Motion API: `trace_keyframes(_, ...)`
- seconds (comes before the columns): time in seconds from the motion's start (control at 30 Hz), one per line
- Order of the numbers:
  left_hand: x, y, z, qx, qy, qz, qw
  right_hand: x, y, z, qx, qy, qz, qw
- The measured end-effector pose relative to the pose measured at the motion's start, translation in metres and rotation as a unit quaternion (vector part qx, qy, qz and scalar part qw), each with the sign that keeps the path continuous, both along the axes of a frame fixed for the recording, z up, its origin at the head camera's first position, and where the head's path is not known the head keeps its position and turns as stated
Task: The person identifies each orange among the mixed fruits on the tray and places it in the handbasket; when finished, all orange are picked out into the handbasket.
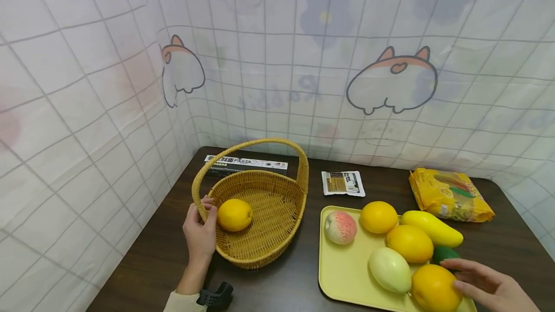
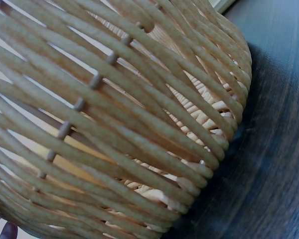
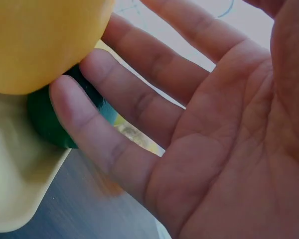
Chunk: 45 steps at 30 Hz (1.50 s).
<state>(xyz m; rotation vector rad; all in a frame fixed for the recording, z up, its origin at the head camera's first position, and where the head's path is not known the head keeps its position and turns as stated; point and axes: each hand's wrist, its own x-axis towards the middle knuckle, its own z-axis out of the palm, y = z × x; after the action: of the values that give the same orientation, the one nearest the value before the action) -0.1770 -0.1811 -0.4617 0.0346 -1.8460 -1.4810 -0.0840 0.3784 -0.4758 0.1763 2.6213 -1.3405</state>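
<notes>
My left hand (image 1: 206, 209) grips the left rim of a woven wicker basket (image 1: 260, 250) with an arched handle. A yellow lemon (image 1: 234, 214) lies inside it, right beside the fingers. In the left wrist view only the basket's woven wall (image 2: 139, 114) fills the picture. My right hand (image 1: 460, 277) is open at the front right corner of a pale yellow tray (image 1: 342, 273). Its straight fingers (image 3: 139, 99) touch an orange fruit (image 1: 435, 289) (image 3: 40, 40). A dark green fruit (image 1: 445, 253) (image 3: 45, 119) lies just behind that fruit.
The tray also carries a peach (image 1: 340, 227), an orange (image 1: 378, 216), a yellow mango (image 1: 431, 228), a second orange-yellow fruit (image 1: 409, 243) and a pale green one (image 1: 389, 269). A pasta box (image 1: 245, 162), a small packet (image 1: 342, 183) and a yellow bag (image 1: 451, 195) lie at the back of the dark table (image 1: 143, 264).
</notes>
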Motion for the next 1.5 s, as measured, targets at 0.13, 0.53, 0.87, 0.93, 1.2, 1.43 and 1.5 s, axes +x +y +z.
trace_keyframes(0.13, 0.000, 0.000, -0.001, 0.001, 0.000, 0.004, 1.0000, -0.002, 0.003, -0.002, -0.027, -0.018, 0.027, 0.9991)
trace_keyframes(0.53, -0.002, 0.000, -0.004, -0.006, 0.009, -0.008, 0.9999, -0.009, 0.016, -0.008, -0.190, -0.139, 0.145, 0.9610)
trace_keyframes(0.87, -0.001, -0.001, -0.002, 0.001, 0.003, -0.008, 1.0000, -0.023, 0.008, -0.013, -0.207, -0.140, 0.238, 0.9386)
trace_keyframes(0.93, -0.001, -0.001, -0.002, 0.002, 0.004, -0.009, 1.0000, -0.023, 0.007, -0.014, -0.231, -0.154, 0.236, 0.9312)
trace_keyframes(1.2, 0.000, -0.001, -0.003, -0.002, 0.001, -0.005, 1.0000, -0.024, 0.004, -0.019, -0.224, -0.160, 0.228, 0.9340)
trace_keyframes(1.43, 0.000, -0.001, -0.004, 0.000, -0.007, 0.000, 1.0000, -0.025, 0.005, -0.023, -0.223, -0.147, 0.227, 0.9368)
trace_keyframes(1.5, 0.000, -0.001, -0.005, -0.001, -0.007, -0.001, 1.0000, -0.025, 0.008, -0.023, -0.239, -0.149, 0.229, 0.9318)
